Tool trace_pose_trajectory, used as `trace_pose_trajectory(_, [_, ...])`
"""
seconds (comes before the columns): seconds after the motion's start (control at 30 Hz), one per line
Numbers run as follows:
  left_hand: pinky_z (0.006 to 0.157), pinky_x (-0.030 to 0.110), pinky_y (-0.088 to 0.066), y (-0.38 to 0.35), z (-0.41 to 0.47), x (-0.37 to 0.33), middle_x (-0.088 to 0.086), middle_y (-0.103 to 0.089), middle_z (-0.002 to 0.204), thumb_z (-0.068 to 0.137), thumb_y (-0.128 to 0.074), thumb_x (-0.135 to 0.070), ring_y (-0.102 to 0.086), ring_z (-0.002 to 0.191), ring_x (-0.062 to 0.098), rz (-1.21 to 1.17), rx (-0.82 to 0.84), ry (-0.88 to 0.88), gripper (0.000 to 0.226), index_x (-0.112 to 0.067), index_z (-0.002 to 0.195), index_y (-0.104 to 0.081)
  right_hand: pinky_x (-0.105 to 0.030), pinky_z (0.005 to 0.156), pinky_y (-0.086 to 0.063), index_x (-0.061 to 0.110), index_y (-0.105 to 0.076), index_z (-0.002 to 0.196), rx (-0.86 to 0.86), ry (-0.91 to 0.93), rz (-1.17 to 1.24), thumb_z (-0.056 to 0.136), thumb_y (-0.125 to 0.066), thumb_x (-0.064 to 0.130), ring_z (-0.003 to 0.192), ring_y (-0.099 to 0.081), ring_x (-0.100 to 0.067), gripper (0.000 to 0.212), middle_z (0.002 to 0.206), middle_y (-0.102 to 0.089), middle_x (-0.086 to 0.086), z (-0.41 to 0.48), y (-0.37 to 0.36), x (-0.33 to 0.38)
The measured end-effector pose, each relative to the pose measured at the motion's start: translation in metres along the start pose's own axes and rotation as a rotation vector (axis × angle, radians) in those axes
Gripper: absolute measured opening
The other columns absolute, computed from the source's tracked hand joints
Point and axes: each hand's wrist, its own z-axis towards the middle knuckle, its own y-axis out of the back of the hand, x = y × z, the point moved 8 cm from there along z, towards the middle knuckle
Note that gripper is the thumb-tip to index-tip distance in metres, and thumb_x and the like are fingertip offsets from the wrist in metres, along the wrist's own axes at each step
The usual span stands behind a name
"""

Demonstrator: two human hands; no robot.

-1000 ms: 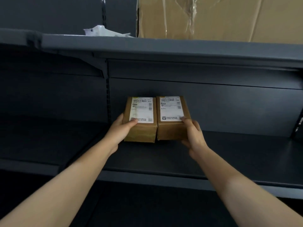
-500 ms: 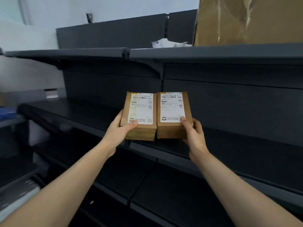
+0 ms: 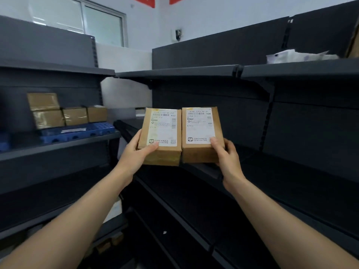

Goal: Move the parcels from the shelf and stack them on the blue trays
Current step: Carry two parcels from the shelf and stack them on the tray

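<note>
Two brown cardboard parcels with white shipping labels are held side by side in the air in front of the dark shelf. My left hand (image 3: pixel 134 154) grips the left parcel (image 3: pixel 160 135) at its near left corner, thumb on the label. The right parcel (image 3: pixel 201 133) is gripped by my right hand (image 3: pixel 226 154) at its near right corner. A blue tray (image 3: pixel 77 132) sits on the left shelf unit, with several brown parcels (image 3: pixel 64 110) stacked on it.
Dark grey shelving (image 3: pixel 291 171) runs along the right and centre, with a second unit (image 3: pixel 58 148) at the left. White packets (image 3: pixel 295 55) lie on the top right shelf. Another blue tray edge (image 3: pixel 3 141) shows at far left.
Both parcels have been lifted off the shelf and carried leftward. My view has swung left, bringing the left shelf unit and its blue tray with parcels into sight.
</note>
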Motion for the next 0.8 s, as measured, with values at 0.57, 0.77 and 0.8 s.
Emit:
trace_pose_trajectory(0.57, [0.101,0.047,-0.046,0.223,0.074,0.027,-0.016,-0.063,0.120,0.087,-0.067,-0.035,-0.058,0.114,0.012,0.117,-0.234,0.005,0.043,-0.052,0.121,-0.048,-0.034,0.095,-0.046,0.031,-0.050,0.124,0.217,-0.005,0.074,0.085,-0.063,0.051,0.109,-0.054,-0.010,0.046,0.116,-0.057,0.009,0.071,-0.256,-0.037])
trace_pose_trajectory(0.77, [0.100,0.048,-0.047,0.279,0.106,0.045,-0.010,-0.058,0.129,0.077,-0.071,-0.053,-0.056,0.117,0.018,0.180,-0.301,0.039,0.071,-0.036,0.138,-0.039,-0.034,0.093,-0.049,0.024,-0.051,0.131,0.258,-0.003,0.084,0.086,-0.064,0.049,0.110,-0.057,-0.013,0.053,0.120,-0.060,0.006,0.093,-0.324,-0.054])
trace_pose_trajectory(0.8, [0.099,0.049,-0.047,0.288,0.110,0.049,-0.008,-0.057,0.129,0.069,-0.072,-0.061,-0.056,0.116,0.019,0.189,-0.327,0.063,0.085,-0.033,0.140,-0.036,-0.035,0.094,-0.049,0.024,-0.051,0.131,0.267,-0.003,0.082,0.086,-0.064,0.049,0.111,-0.057,-0.014,0.052,0.120,-0.060,0.005,0.098,-0.333,-0.056])
